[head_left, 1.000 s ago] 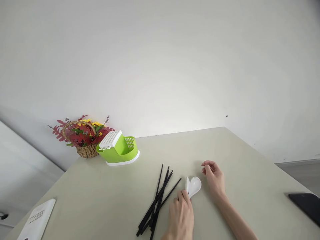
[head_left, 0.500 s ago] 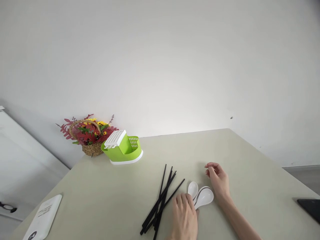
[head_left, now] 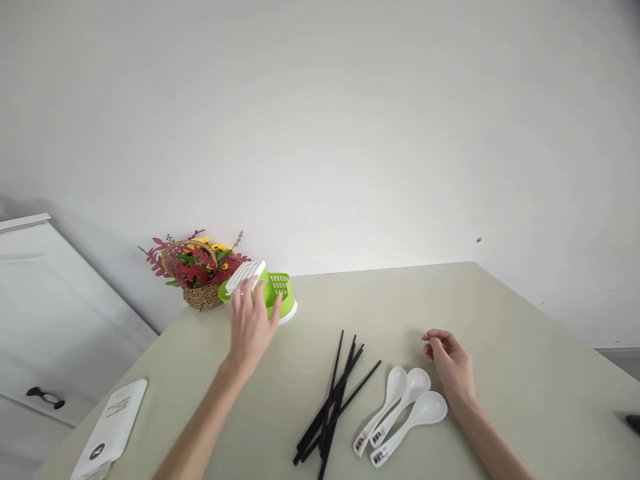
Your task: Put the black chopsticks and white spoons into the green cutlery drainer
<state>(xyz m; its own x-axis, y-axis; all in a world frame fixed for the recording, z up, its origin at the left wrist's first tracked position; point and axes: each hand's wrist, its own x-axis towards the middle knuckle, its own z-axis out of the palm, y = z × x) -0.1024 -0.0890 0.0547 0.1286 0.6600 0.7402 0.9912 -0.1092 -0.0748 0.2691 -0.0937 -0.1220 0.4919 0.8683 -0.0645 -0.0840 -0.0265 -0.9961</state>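
My left hand (head_left: pixel 250 317) reaches over the near side of a green utensil caddy (head_left: pixel 287 305) with a white slatted lid (head_left: pixel 245 273) and a white base. Its fingers are spread, with nothing between them; whether the fingertips touch the caddy I cannot tell. On the table to the right, my right hand (head_left: pixel 450 363) rests with loosely curled fingers, no object visible in it. Beside it lie three white spoons (head_left: pixel 417 415), fanned out with printed handle ends towards me. Several black chopsticks (head_left: pixel 334 407) lie crossed in a loose pile left of the spoons.
A wicker basket of artificial flowers (head_left: pixel 203 295) stands behind the caddy, near the wall. At the table's left edge lies a white box-like item (head_left: pixel 113 423). A white cabinet (head_left: pixel 60 320) stands to the left. A dark object (head_left: pixel 634 423) shows at the right edge.
My left hand has left the spoons and moved up and left to the caddy, opening its fingers. The spoons now show fully. My right hand keeps its pose; the view has turned slightly left.
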